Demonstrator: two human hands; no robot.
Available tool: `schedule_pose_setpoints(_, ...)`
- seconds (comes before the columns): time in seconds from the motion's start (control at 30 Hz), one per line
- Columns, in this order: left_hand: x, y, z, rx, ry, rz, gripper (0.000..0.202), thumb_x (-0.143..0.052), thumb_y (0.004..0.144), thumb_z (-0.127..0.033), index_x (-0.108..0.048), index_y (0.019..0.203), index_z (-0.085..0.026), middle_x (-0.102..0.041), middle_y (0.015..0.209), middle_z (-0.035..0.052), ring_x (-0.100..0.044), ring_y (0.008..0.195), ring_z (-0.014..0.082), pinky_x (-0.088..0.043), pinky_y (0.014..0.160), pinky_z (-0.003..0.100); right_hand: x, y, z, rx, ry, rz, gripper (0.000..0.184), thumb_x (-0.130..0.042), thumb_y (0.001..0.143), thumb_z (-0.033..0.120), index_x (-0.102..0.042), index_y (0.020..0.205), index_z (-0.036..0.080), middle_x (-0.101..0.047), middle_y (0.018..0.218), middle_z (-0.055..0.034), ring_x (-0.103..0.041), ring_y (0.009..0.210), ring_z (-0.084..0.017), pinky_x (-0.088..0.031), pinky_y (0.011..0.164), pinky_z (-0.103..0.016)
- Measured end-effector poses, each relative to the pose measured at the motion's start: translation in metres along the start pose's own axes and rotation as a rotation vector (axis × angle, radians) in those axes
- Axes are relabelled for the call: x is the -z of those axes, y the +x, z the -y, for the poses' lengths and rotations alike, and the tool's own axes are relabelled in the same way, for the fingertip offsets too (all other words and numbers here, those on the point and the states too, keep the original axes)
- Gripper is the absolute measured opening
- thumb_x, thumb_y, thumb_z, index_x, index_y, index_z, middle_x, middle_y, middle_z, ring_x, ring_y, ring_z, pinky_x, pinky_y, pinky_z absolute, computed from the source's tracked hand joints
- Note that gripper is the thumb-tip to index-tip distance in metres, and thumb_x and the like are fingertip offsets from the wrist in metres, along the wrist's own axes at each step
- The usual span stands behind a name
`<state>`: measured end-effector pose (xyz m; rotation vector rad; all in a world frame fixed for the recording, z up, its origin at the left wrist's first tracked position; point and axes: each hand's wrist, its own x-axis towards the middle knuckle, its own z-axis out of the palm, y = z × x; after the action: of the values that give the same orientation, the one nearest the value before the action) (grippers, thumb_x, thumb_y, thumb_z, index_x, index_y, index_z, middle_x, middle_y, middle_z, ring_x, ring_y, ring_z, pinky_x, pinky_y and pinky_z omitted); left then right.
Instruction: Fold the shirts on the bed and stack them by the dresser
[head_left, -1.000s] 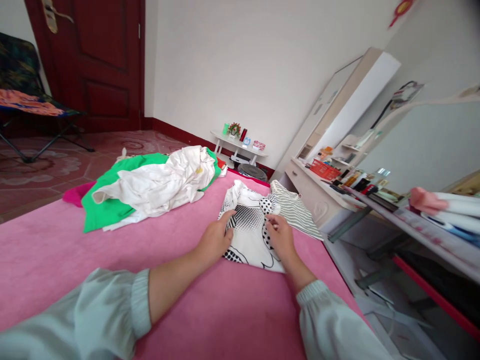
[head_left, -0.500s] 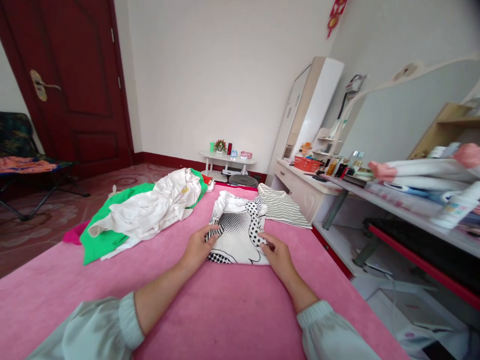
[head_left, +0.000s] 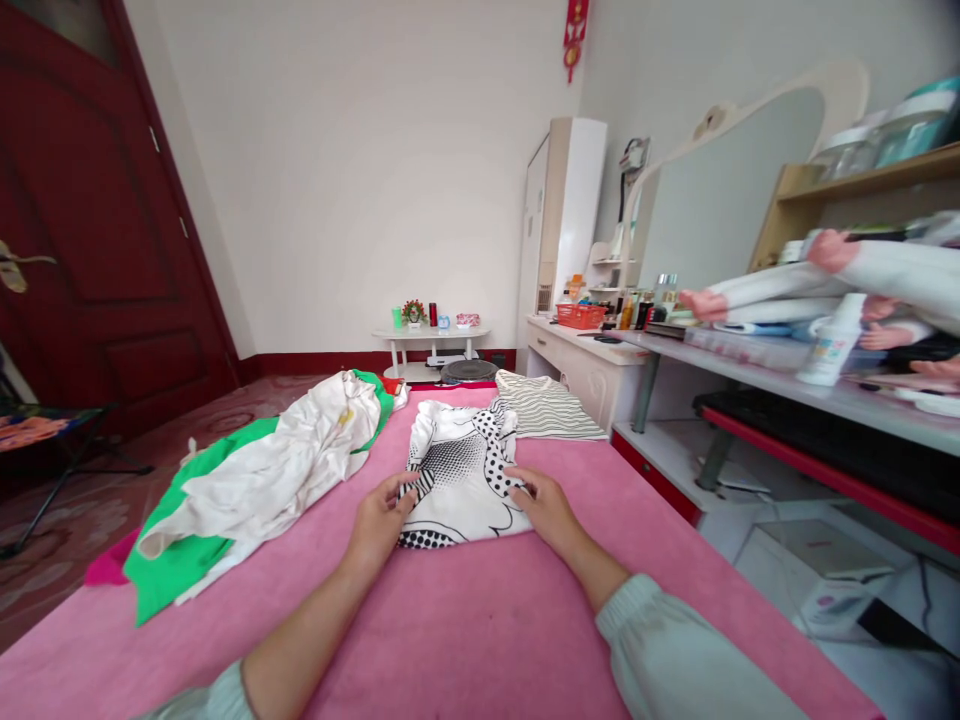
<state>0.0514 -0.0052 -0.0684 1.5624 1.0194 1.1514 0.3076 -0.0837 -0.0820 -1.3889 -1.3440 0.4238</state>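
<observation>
A folded white garment with black dots and stripes [head_left: 457, 480] lies flat on the pink bed cover [head_left: 465, 630] in front of me. At its left edge my left hand [head_left: 381, 518] pinches the fabric between thumb and fingers. My right hand [head_left: 553, 512] grips the opposite edge in the same way. Just behind the garment, to the right, lies a striped top [head_left: 551, 408], flat and folded. A heap of clothes is on the left, with a crumpled white garment [head_left: 281, 460] on top of a green one [head_left: 169, 580].
On the right stands a desk [head_left: 757, 372] holding a white bottle [head_left: 834, 340] and doll legs [head_left: 772, 295]. A white dressing table [head_left: 577, 350] with a red basket [head_left: 581, 316] is farther back. Beyond the bed is a low white table [head_left: 431, 333]. A dark red door [head_left: 112, 250] is at left.
The camera view has turned to the right, so the room appears shifted left. Both hands stay at the sides of the patterned garment, which lies much as before.
</observation>
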Motion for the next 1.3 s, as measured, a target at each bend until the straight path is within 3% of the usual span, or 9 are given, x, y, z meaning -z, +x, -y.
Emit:
schedule_pose_setpoints(0.2,0.004,-0.003,-0.015,0.09,-0.145,0.069,0.032,-0.067,0.068,-0.036,-0.067,0.092,-0.016,-0.067,0.072,0.0005,-0.056,0.06,0.0135,-0.038,0.054,0.021,0.007,-0.003,0.027,0.048,0.157,-0.127,0.023,-0.053,0.072,0.022,-0.072,0.085,0.017,-0.071,0.095,-0.0071,-0.063,0.094,-0.022,-0.046,0.087,-0.035)
schedule_pose_setpoints(0.37,0.017,-0.005,-0.025,0.107,-0.315,0.258,0.022,-0.066,0.07,-0.037,-0.064,0.079,-0.017,-0.064,0.068,-0.0008,-0.052,0.056,0.0105,-0.034,0.052,0.018,0.017,-0.009,0.042,-0.005,0.255,-0.1,0.014,-0.056,0.071,0.024,-0.068,0.073,0.017,-0.068,0.074,-0.0025,-0.061,0.071,-0.016,-0.046,0.068,-0.027)
schedule_pose_setpoints(0.67,0.025,-0.001,-0.018,0.245,0.178,0.551,0.035,-0.066,0.066,-0.042,-0.065,0.09,-0.016,-0.051,0.054,-0.0043,-0.041,0.041,0.0076,-0.024,0.039,0.017,0.016,-0.009,0.029,-0.151,0.119,0.322,0.013,-0.055,0.062,0.015,-0.067,0.064,0.013,-0.049,0.045,0.005,-0.032,0.04,-0.004,-0.019,0.041,-0.018)
schedule_pose_setpoints(0.83,0.029,-0.002,-0.024,0.253,0.483,0.693,0.033,-0.059,0.068,-0.031,-0.066,0.098,-0.019,-0.049,0.051,-0.0051,-0.044,0.038,0.0108,-0.035,0.039,0.021,0.03,-0.005,0.043,-0.223,-0.018,0.641,0.023,-0.049,0.059,0.013,-0.071,0.064,0.013,-0.054,0.048,0.0033,-0.037,0.04,-0.005,-0.025,0.041,-0.017)
schedule_pose_setpoints(0.93,0.029,-0.004,-0.045,0.13,0.776,0.618,0.024,-0.059,0.07,-0.028,-0.072,0.089,-0.023,-0.059,0.061,-0.0002,-0.056,0.051,0.0163,-0.043,0.05,0.026,0.04,-0.002,0.058,-0.31,-0.151,0.769,0.025,-0.051,0.061,0.016,-0.072,0.074,0.015,-0.056,0.05,0.0041,-0.042,0.038,-0.006,-0.03,0.042,-0.017)
schedule_pose_setpoints(1.0,0.025,-0.007,-0.062,-0.05,0.99,0.418,0.017,-0.06,0.071,-0.028,-0.074,0.08,-0.023,-0.065,0.076,0.0046,-0.062,0.069,0.0224,-0.047,0.063,0.031,0.043,0.0,0.069,-0.243,-0.316,0.733,0.017,-0.054,0.064,0.019,-0.071,0.068,0.016,-0.057,0.05,0.0036,-0.046,0.041,-0.007,-0.031,0.044,-0.018)
schedule_pose_setpoints(1.1,0.008,-0.01,-0.075,-0.323,0.963,0.232,0.027,-0.057,0.079,-0.034,-0.072,0.099,-0.025,-0.065,0.104,0.0092,-0.061,0.094,0.0274,-0.047,0.081,0.036,0.039,0.005,0.086,-0.019,-0.613,0.401,0.02,-0.054,0.069,0.019,-0.063,0.051,0.018,-0.057,0.05,0.0014,-0.047,0.048,-0.009,-0.026,0.046,-0.021)
schedule_pose_setpoints(1.17,-0.01,-0.01,-0.068,-0.442,0.795,0.307,0.038,-0.056,0.081,-0.037,-0.064,0.117,-0.027,-0.057,0.123,0.0097,-0.057,0.107,0.0278,-0.044,0.092,0.037,0.028,0.013,0.096,0.086,-0.682,0.243,0.021,-0.054,0.071,0.02,-0.065,0.053,0.02,-0.061,0.056,0.0006,-0.049,0.052,-0.011,-0.026,0.048,-0.023)
schedule_pose_setpoints(1.3,-0.042,-0.008,-0.032,-0.516,0.616,0.496,0.04,-0.059,0.08,-0.036,-0.065,0.119,-0.026,-0.052,0.133,0.0096,-0.051,0.117,0.0293,-0.038,0.101,0.041,-0.008,0.046,0.101,0.214,-0.597,0.265,0.018,-0.056,0.069,0.015,-0.069,0.06,0.023,-0.067,0.064,0.0004,-0.056,0.061,-0.014,-0.034,0.056,-0.023)
